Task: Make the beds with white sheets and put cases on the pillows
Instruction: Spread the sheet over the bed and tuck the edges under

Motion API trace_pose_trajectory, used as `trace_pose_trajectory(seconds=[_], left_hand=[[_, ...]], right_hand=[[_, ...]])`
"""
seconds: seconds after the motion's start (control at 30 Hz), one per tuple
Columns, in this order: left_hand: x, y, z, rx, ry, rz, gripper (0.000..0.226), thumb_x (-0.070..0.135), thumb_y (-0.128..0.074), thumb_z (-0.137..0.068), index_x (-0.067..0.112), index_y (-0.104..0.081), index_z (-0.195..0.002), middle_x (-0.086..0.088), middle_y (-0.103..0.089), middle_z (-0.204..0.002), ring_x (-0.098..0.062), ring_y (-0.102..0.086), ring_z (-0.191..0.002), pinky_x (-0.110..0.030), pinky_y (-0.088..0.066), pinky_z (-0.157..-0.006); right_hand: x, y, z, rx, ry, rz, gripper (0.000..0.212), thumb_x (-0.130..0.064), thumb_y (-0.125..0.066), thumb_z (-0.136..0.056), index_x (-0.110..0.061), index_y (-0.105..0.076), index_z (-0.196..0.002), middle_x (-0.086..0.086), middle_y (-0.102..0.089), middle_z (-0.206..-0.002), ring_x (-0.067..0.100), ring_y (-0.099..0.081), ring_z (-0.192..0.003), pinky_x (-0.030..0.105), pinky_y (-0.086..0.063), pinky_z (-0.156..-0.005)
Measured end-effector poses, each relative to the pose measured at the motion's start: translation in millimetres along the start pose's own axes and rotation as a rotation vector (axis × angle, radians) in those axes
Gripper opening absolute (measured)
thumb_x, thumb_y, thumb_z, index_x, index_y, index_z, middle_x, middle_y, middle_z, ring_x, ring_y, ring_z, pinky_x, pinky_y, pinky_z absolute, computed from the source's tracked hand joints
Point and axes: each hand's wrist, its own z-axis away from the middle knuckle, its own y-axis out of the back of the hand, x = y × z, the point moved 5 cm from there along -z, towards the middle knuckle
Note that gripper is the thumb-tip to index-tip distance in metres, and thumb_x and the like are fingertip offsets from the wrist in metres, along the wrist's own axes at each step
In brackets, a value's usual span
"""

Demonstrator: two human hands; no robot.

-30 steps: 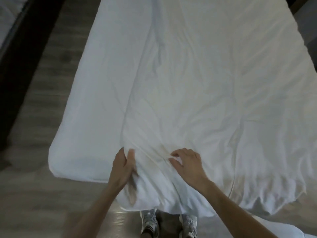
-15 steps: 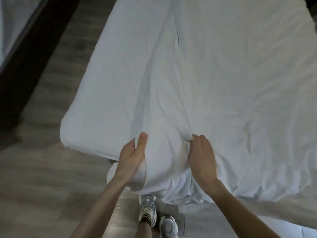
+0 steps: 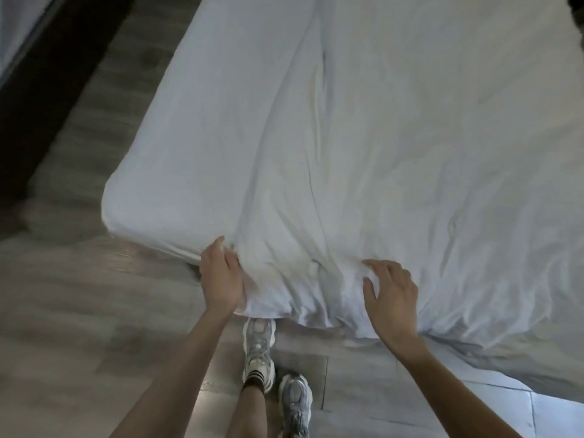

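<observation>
Left hand (image 3: 221,276): clenched round a bunch of the white sheet (image 3: 379,159) right at the foot edge of the bed, with the fingers buried in the cloth.
Cloth between the hands: a slack, creased roll that spills over the foot edge and hangs towards the floor.
Right hand (image 3: 392,295): fingers curved over a raised fold of the same sheet, thumb set against it. It looks like a grasp, though a looser one than the left.
Where the sheet lies: spread over the mattress (image 3: 151,184), running away from both hands towards the head end with its long axis along the bed. Most of it sits ahead and to the right of the grip.
What the next pull turns on: the sheet's left border slants across the bed and leaves the near left corner of the mattress uncovered. I'd judge the cloth has to travel leftward, and the left hand is the nearer one to that corner.
Far left: a dark strip (image 3: 47,90) runs along the wooden floor (image 3: 79,311), well apart from the bed.
Underfoot: trainers (image 3: 257,352) stand just beside the foot edge, below the hanging cloth, so a trailing hem could get trodden on.
Lower right: pale tiles (image 3: 553,412), with the sheet drooping near them.
</observation>
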Motion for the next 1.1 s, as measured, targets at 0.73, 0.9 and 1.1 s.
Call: trace_pose_trajectory(seconds=[0.73, 0.9, 1.1], left_hand=[[91, -90, 40, -0.288, -0.589, -0.818, 0.059, 0.044, -0.024, -0.101, 0.034, 0.004, -0.153, -0.002, 0.016, -0.16, -0.028, 0.014, -0.147, -0.064, -0.003, -0.113], [101, -86, 51, -0.117, -0.64, -0.701, 0.063, 0.033, -0.043, -0.098, 0.026, -0.013, -0.154, -0.014, 0.002, -0.161, -0.039, 0.004, -0.146, -0.072, -0.01, -0.107], [132, -107, 49, -0.254, -0.803, -0.832, 0.075, 0.066, -0.032, -0.089, 0.046, 0.009, -0.148, -0.008, 0.024, -0.158, -0.048, 0.02, -0.141, -0.074, -0.006, -0.105]], right_hand=[[137, 72, -5, 0.126, -0.888, -0.427, 0.05, -0.02, -0.053, -0.094, -0.015, -0.038, -0.141, 0.02, -0.056, -0.128, 0.035, -0.055, -0.112, 0.038, -0.043, -0.098], [123, 51, 9, -0.061, -0.599, -0.145, 0.079, -0.025, -0.061, -0.09, -0.037, -0.013, -0.152, 0.016, -0.012, -0.157, 0.039, -0.028, -0.135, 0.049, -0.019, -0.113], [69, 39, -16, -0.206, -0.102, 0.158, 0.086, -0.046, -0.061, -0.087, -0.052, 0.001, -0.147, -0.005, 0.021, -0.159, 0.039, 0.013, -0.145, 0.063, 0.0, -0.111]])
